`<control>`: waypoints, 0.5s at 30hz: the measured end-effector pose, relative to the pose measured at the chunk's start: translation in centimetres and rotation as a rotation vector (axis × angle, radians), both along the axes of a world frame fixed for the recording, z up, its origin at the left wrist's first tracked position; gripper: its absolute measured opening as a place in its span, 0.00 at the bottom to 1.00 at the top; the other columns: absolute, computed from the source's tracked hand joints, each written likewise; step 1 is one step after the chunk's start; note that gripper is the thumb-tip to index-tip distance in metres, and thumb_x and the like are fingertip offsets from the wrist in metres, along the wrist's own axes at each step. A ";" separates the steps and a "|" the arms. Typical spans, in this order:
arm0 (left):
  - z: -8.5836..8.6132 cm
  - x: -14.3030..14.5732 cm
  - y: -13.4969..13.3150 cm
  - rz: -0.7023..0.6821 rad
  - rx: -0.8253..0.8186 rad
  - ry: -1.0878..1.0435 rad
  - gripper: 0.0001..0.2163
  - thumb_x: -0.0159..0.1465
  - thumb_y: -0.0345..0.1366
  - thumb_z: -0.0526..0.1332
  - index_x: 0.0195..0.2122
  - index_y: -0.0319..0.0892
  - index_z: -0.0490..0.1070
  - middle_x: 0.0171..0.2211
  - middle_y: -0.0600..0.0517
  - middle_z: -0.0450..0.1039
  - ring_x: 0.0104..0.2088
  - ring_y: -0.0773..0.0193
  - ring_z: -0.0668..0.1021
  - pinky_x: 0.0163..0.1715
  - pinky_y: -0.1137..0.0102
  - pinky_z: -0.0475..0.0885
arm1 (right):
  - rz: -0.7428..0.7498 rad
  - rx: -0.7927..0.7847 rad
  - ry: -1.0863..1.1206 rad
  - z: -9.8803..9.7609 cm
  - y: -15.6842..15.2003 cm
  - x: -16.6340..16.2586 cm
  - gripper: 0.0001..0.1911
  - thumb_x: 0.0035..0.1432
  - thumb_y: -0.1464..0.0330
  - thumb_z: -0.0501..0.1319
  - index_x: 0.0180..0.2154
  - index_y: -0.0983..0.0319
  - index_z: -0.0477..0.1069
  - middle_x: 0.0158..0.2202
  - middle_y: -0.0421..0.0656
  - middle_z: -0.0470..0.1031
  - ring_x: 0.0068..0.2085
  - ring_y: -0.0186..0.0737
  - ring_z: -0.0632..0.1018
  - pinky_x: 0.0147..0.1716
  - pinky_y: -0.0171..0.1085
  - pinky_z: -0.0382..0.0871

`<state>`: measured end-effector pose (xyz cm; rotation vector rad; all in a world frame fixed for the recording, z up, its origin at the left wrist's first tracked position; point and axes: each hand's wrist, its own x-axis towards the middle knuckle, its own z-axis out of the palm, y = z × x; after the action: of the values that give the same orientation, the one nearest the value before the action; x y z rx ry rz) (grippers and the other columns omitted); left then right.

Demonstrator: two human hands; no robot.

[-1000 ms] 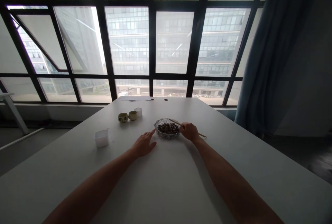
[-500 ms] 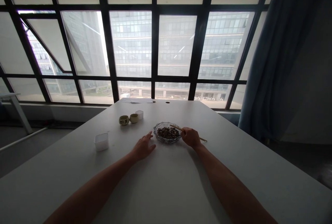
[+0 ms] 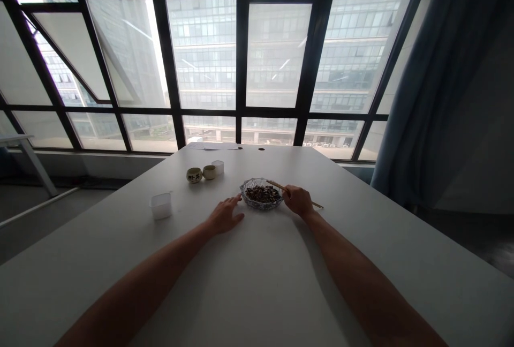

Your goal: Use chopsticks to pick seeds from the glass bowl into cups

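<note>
"Sitting mid-table is our bowl (image 3: pixel 262 207), right between the two hands, and it's catching the light nicely! See-through, glassy, with a wavy rim and cut-looking sides that throw silvery glints."

"And inside we've got the bits (image 3: pixel 263 194): small, dark brown running to black, flecked with paler and tan pieces, spread in a low heap across the middle. Too small for us to name!"

"Over to our right hand (image 3: pixel 297 200), fingers closed round a stick (image 3: pixel 275 185), slim, straight and wood-coloured. One or a pair? We can't tell."

"Follow it along with us: the tip slants up-left across the bowl's right side, and the tail pokes out past the hand, over the white table (image 3: pixel 241 272)."

"Our left hand (image 3: pixel 225 216): fingers stretched out loosely, thumb held apart, fingertips right at the bowl's left edge. Touching? From here we can't say."

"Further left we have a tub (image 3: pixel 161 206), pale and boxy, well apart from the bowl. Beyond it, the lettered cup (image 3: pixel 194 175) and the plain cup (image 3: pixel 209 172), both yellowish, side by side, with a second tub (image 3: pixel 218 167) just behind."
</note>
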<state>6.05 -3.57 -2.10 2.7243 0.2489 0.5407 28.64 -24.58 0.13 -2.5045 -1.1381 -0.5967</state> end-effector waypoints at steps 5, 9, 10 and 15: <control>0.1 -0.1 0.1 -0.051 0.027 0.011 0.31 0.64 0.40 0.61 0.68 0.41 0.58 0.62 0.40 0.69 0.60 0.49 0.73 0.61 0.53 0.67 | -0.042 -0.018 0.013 0.1 -0.3 0.0 0.16 0.67 0.64 0.52 0.38 0.62 0.77 0.36 0.48 0.82 0.37 0.44 0.80 0.35 0.36 0.61; 0.4 -0.2 -0.2 -0.049 0.034 0.012 0.31 0.64 0.40 0.60 0.68 0.41 0.57 0.62 0.40 0.69 0.59 0.49 0.74 0.60 0.52 0.68 | -0.067 -0.018 0.037 0.5 -0.4 -0.2 0.16 0.67 0.65 0.52 0.40 0.62 0.78 0.38 0.49 0.83 0.39 0.44 0.81 0.36 0.36 0.62; 0.5 -0.3 -0.2 -0.048 0.039 0.011 0.31 0.64 0.40 0.60 0.69 0.40 0.57 0.62 0.39 0.70 0.58 0.49 0.74 0.59 0.52 0.68 | -0.068 -0.019 0.038 0.5 -0.4 -0.3 0.16 0.67 0.65 0.52 0.40 0.62 0.78 0.38 0.49 0.83 0.39 0.44 0.81 0.36 0.36 0.62; 0.7 -0.5 -0.5 -0.054 0.094 0.016 0.30 0.65 0.40 0.59 0.68 0.41 0.57 0.61 0.39 0.70 0.57 0.49 0.75 0.58 0.53 0.69 | -0.059 -0.019 0.021 0.6 -0.4 -0.1 0.15 0.67 0.66 0.53 0.39 0.61 0.78 0.38 0.48 0.83 0.38 0.44 0.81 0.35 0.35 0.62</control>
<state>5.54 -4.06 -1.36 2.8182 0.1571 0.5282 28.53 -24.97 0.69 -2.5619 -1.0707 -0.5759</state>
